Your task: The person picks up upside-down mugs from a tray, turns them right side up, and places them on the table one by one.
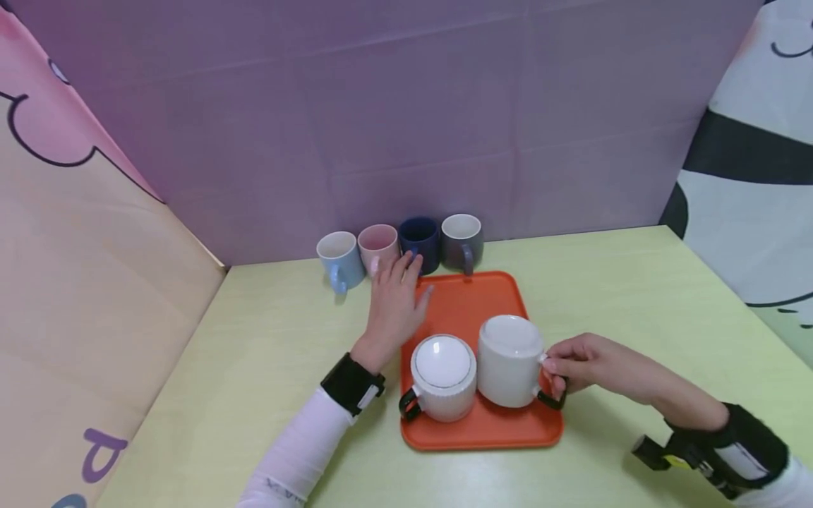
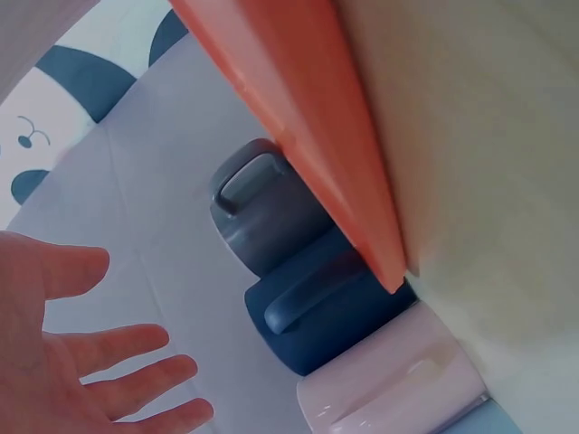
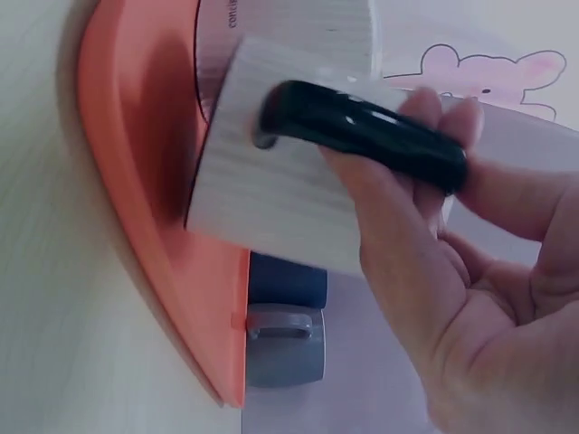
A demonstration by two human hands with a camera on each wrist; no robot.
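Observation:
Two white mugs stand upside down on an orange tray (image 1: pixel 470 303). My right hand (image 1: pixel 574 363) pinches the black handle (image 3: pixel 362 127) of the right white mug (image 1: pixel 508 360). The left white mug (image 1: pixel 442 377) has its black handle toward me. My left hand (image 1: pixel 396 303) hovers flat with straight fingers over the tray's far left corner, close to the pink mug (image 1: pixel 377 247) and the navy mug (image 1: pixel 420 242). In the left wrist view the spread fingers (image 2: pixel 136 371) hold nothing, with the navy mug (image 2: pixel 317 316) and grey mug (image 2: pixel 267 212) just beyond.
A row of upright mugs lines the purple back wall: light blue (image 1: pixel 339 259), pink, navy, grey (image 1: pixel 462 241). The tray sits mid-table on the yellow-green tabletop (image 1: pixel 635 296). Cloth panels close off the left and right sides.

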